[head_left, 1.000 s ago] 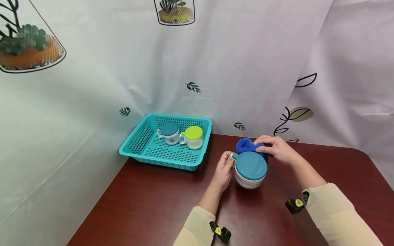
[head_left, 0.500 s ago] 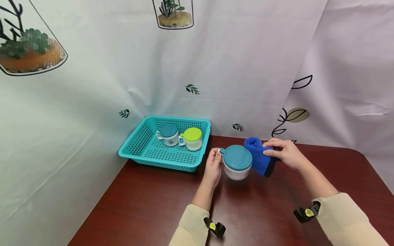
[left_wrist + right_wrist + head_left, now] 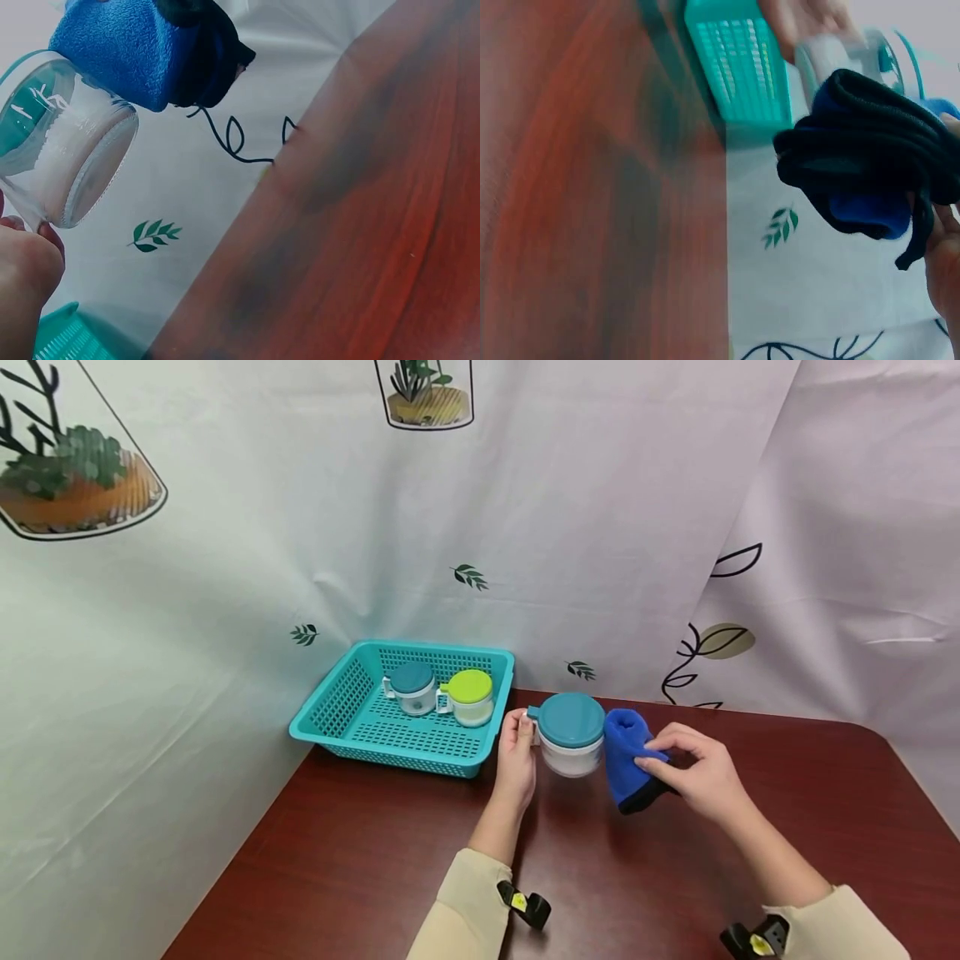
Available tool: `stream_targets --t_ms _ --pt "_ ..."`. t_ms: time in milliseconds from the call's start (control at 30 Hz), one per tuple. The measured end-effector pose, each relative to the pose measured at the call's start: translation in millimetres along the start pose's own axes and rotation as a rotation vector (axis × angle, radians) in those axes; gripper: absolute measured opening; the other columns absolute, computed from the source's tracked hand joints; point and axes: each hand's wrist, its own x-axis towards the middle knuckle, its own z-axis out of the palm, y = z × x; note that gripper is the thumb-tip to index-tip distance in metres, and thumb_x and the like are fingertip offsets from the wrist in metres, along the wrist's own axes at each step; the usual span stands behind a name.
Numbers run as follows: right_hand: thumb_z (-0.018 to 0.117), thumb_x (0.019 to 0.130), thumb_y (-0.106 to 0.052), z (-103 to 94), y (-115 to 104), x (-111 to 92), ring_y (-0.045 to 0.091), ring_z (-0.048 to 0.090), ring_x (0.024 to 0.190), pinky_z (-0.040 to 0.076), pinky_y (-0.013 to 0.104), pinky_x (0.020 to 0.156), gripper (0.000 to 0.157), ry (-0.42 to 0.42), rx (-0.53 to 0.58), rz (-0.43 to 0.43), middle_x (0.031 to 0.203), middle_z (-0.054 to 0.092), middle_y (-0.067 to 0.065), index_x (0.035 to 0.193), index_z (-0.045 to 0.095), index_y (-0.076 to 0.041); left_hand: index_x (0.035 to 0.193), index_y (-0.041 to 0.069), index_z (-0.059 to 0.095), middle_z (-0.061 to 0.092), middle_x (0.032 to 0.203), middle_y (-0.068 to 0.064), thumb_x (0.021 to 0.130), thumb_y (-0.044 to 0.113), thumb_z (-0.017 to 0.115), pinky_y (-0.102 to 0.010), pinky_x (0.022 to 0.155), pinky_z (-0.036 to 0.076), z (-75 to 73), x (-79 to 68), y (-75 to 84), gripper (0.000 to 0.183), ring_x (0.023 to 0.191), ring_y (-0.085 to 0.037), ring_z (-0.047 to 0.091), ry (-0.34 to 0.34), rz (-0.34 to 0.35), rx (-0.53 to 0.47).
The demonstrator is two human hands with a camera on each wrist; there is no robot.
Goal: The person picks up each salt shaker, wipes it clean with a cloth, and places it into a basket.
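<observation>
My left hand (image 3: 517, 760) grips the handle of a clear seasoning jar (image 3: 572, 758) with a teal lid (image 3: 572, 720), held up over the table. The left wrist view shows white contents in the jar (image 3: 82, 157). In my right hand (image 3: 701, 768) is a folded blue cloth (image 3: 630, 760) with a black edge, pinched between thumb and fingers. The cloth lies right against the jar's right side in the head view. From the right wrist, the cloth's black folded edge (image 3: 855, 142) covers part of the jar and some of the fingers.
A turquoise perforated basket (image 3: 405, 752) stands at the back left of the brown table (image 3: 360, 843). Inside it are a teal-lidded jar (image 3: 414, 687) and a green-lidded jar (image 3: 471, 697). A white patterned curtain (image 3: 585, 527) hangs behind the table.
The jar has moved left and away from me, rising upright from its tilt. The cloth has gone from behind the jar to its right side, and my right hand has shifted right.
</observation>
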Motion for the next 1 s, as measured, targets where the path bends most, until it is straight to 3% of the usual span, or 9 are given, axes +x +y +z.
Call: stream_targets --t_ms 233,367,600,833,1000 --pt "0.075 0.064 0.016 15.3 -4.5 -12.4 0.008 0.050 0.068 0.044 0.017 0.052 0.029 0.105 0.033 -0.199 0.078 0.056 0.000 0.080 0.066 -0.007 0.115 0.001 0.048 0.053 0.104 -0.001 0.097 0.021 0.046 -0.025 0.091 0.040 9.5 4.7 5.3 0.026 0.103 -0.014 0.049 0.063 -0.003 0.003" --pt "0.076 0.063 0.015 21.2 -10.3 -13.7 0.008 0.048 0.067 0.043 0.017 0.050 0.029 0.160 0.021 -0.202 0.077 0.055 -0.002 0.079 0.066 -0.007 0.117 -0.003 0.048 0.055 0.107 -0.002 0.097 0.019 0.046 -0.028 0.095 0.039 16.7 7.1 8.5 0.030 0.107 -0.015 0.050 0.093 0.006 -0.018" --pt "0.076 0.064 0.013 33.7 -20.7 -13.0 0.008 0.049 0.066 0.044 0.015 0.053 0.025 0.244 -0.003 -0.204 0.075 0.055 0.001 0.077 0.066 -0.005 0.111 0.000 0.048 0.054 0.102 0.000 0.098 0.018 0.046 -0.024 0.092 0.039 25.4 9.0 13.8 0.023 0.104 -0.014 0.049 0.142 0.029 -0.001" --pt "0.076 0.064 0.013 38.8 -31.4 -12.7 0.008 0.049 0.067 0.045 0.013 0.056 0.023 0.267 -0.007 -0.190 0.074 0.054 0.001 0.076 0.066 -0.003 0.108 0.002 0.047 0.051 0.099 -0.002 0.096 0.018 0.049 -0.027 0.090 0.037 35.7 4.2 22.1 0.020 0.102 -0.016 0.048 0.173 0.028 -0.008" --pt "0.076 0.065 0.012 41.7 -26.4 -12.8 0.009 0.050 0.068 0.046 0.013 0.059 0.023 0.271 -0.004 -0.209 0.075 0.054 0.000 0.078 0.066 -0.004 0.106 0.001 0.045 0.051 0.097 -0.002 0.097 0.017 0.048 -0.028 0.086 0.036 42.1 -1.9 23.9 0.018 0.097 -0.016 0.048 0.184 0.038 0.010"
